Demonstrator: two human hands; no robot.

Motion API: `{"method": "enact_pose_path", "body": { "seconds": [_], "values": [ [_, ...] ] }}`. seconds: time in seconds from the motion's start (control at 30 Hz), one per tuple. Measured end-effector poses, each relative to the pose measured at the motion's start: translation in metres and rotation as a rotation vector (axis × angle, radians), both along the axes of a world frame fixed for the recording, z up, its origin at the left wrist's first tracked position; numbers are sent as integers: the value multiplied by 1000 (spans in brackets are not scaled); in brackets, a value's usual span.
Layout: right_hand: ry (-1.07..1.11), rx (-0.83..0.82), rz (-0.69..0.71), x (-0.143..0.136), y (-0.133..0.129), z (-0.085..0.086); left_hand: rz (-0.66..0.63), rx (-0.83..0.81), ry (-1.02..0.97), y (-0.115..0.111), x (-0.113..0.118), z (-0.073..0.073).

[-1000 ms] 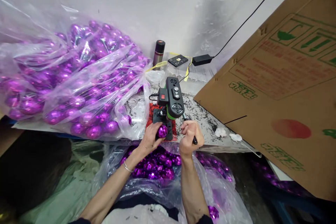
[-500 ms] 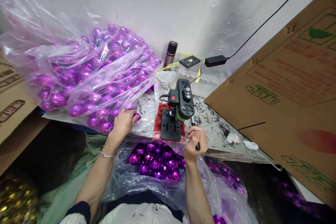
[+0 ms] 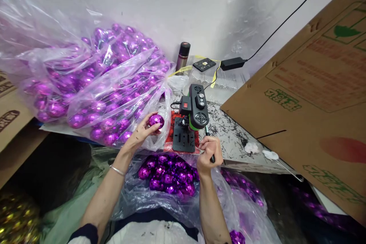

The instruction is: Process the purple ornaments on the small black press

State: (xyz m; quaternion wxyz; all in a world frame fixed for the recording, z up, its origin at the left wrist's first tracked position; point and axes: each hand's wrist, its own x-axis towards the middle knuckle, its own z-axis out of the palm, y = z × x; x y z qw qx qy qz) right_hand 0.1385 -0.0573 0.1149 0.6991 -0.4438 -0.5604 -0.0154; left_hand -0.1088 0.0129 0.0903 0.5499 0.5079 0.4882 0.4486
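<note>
Between the thumb and fingers of my left hand (image 3: pixel 141 131) is a shiny purple faceted ball ornament (image 3: pixel 156 121), held just left of a small black bench drill press (image 3: pixel 198 106). My right hand (image 3: pixel 210 152) is closed around the press's black-ended lever handle (image 3: pixel 207 131). Below the drill head, the slotted black base plate (image 3: pixel 183 141) sits on a red mat (image 3: pixel 169 141). Behind my left hand, a large clear plastic bag (image 3: pixel 114 80) bulges with more purple balls.
More purple balls (image 3: pixel 168 175) lie in an open bag at my lap. A big cardboard box (image 3: pixel 300 84) leans in at the right. Black shavings (image 3: pixel 228 129) litter the table. A thermos (image 3: pixel 183 55) and a power adapter (image 3: pixel 233 63) stand behind the press. Gold balls (image 3: pixel 17 217) lie lower left.
My left hand has moved right from the edge of the big bag, bringing a purple ball ornament into plain view. My right hand keeps its grip on the lever. The view has shifted slightly.
</note>
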Motion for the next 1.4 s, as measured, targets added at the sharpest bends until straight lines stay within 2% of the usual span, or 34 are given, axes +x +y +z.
{"method": "enact_pose_path", "body": {
  "seconds": [0.07,0.13,0.3,0.43,0.57,0.67,1.03,1.23,1.4],
  "values": [
    [0,4,-13,-1,1,7,-10,-69,-192,-5,11,-3],
    [8,4,-23,-3,2,16,-23,-119,-277,-7,22,-9],
    [51,-21,-13,-4,8,43,5,-193,-223,-7,52,-31],
    [24,-20,-11,-1,11,53,45,-75,-99,-10,77,-47],
    [-30,-16,0,2,9,51,-11,35,79,-15,90,-57],
    [-51,-9,19,4,6,47,5,126,199,-15,92,-62],
    [-64,-30,-1,4,2,38,-7,465,416,-10,100,-77],
    [-88,-15,5,4,0,32,-50,513,410,-8,97,-82],
    [-103,-16,2,5,-2,30,-83,506,429,-8,104,-82]
  ]
}}
